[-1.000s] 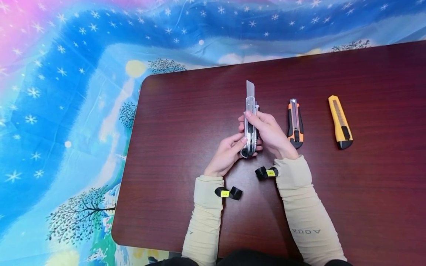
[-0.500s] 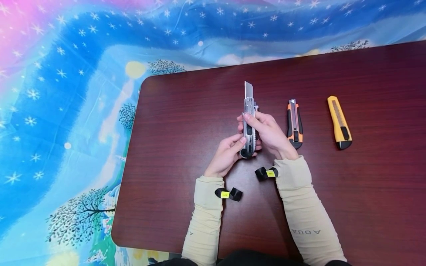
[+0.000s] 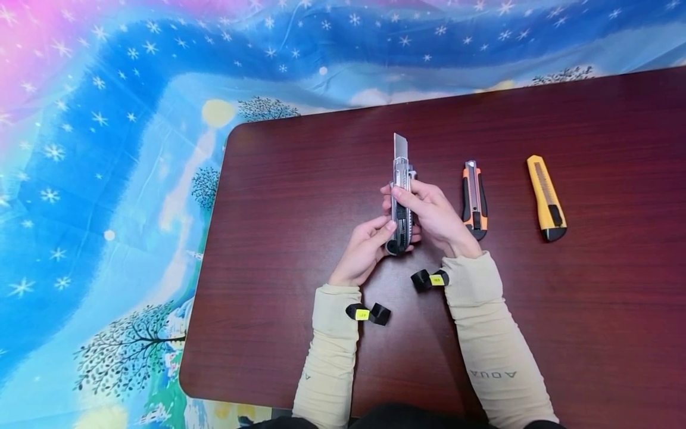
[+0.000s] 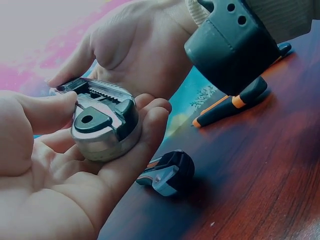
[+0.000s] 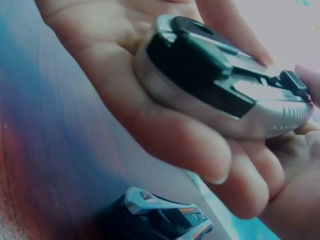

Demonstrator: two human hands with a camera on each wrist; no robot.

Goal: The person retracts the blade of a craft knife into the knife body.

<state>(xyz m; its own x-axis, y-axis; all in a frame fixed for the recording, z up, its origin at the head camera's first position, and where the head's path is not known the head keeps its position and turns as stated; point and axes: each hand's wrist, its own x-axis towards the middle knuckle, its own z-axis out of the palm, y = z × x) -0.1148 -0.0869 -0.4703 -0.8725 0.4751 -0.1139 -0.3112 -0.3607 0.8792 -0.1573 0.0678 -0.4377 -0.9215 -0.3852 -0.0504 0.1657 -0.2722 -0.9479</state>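
A silver-and-black utility knife (image 3: 401,173) points away from me over the table in the head view, its wide blade (image 3: 400,146) extended. My left hand (image 3: 364,247) holds its rear end, the thumb on top and fingers underneath. Farther forward, my right hand (image 3: 434,211) grips the body, with the thumb on its upper face ahead of the black slider. In the left wrist view, the knife's rounded rear end (image 4: 102,130) rests on my left fingers. The right wrist view shows the same knife (image 5: 210,80) from its side; its blade is hidden there.
To the right of my hands, an orange-and-black utility knife (image 3: 474,199) lies on the dark red wood table (image 3: 278,238). Farther right is a yellow utility knife (image 3: 546,196) with a black end. A patterned blue cloth (image 3: 128,179) borders the table's left and far edges.
The right thumb has slid slightly back toward me along the knife. The blade tip sits a little nearer and slightly farther left. Both hands keep their hold; the other knives stay put.
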